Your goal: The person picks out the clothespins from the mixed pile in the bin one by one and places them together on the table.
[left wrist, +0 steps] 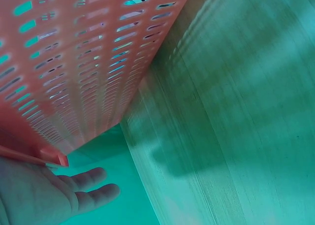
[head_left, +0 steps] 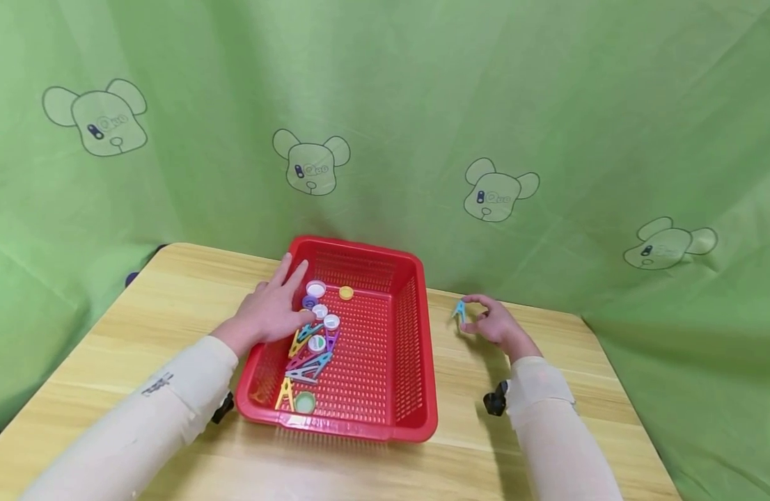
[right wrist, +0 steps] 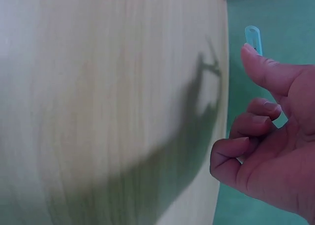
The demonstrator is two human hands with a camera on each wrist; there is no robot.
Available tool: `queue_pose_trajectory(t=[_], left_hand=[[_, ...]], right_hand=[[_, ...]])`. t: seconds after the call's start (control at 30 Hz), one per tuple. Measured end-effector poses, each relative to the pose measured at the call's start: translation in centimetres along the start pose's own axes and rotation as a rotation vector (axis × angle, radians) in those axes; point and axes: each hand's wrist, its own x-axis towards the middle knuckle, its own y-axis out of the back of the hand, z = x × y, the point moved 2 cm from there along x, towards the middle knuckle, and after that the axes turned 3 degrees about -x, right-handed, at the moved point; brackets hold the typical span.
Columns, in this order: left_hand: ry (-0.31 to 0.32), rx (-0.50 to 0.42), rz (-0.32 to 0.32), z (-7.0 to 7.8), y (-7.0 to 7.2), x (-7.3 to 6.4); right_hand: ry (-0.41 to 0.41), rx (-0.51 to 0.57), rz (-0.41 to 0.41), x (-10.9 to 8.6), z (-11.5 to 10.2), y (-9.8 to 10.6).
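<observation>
Between thumb and forefinger my right hand (head_left: 496,325) pinches a light blue clothespin (head_left: 460,311) above the table, to the right of the red basket (head_left: 427,348). In the right wrist view its tip (right wrist: 253,35) shows past the thumb, and the other fingers curl into the palm. My left hand (head_left: 269,309) lies across the basket's left rim, fingers straight and spread, the thumb pointing inward over the bottle caps. Inside, along the left side, are several clothespins, among them a yellow one (head_left: 285,394), and several caps, such as a green one (head_left: 305,402) and a yellow one (head_left: 346,293).
The basket stands on a wooden table (head_left: 460,459). A green curtain (head_left: 391,104) with printed bear heads hangs behind and beside it. Black wrist devices (head_left: 496,399) are strapped on both forearms. Part of a purple object (head_left: 131,278) shows beyond the table's left edge.
</observation>
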Motion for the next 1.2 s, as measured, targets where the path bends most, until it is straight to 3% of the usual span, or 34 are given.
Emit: queue_pose_trajectory(t=[0.3,0.57,1.2], left_hand=[[0.006,-0.014,0.001,0.0,-0.1,0.0],[0.009,-0.001,0.004,-0.1,-0.1,0.1],[0.009,0.000,0.019,-0.3,-0.2,0.3]], right_hand=[[-0.041,-0.017,0.004,0.6,1.6,-0.5],[-0.061,-0.011,0.001,1.2,1.9,-0.7],[-0.018,-0.048,-0.029,2.2,1.3,-1.4]])
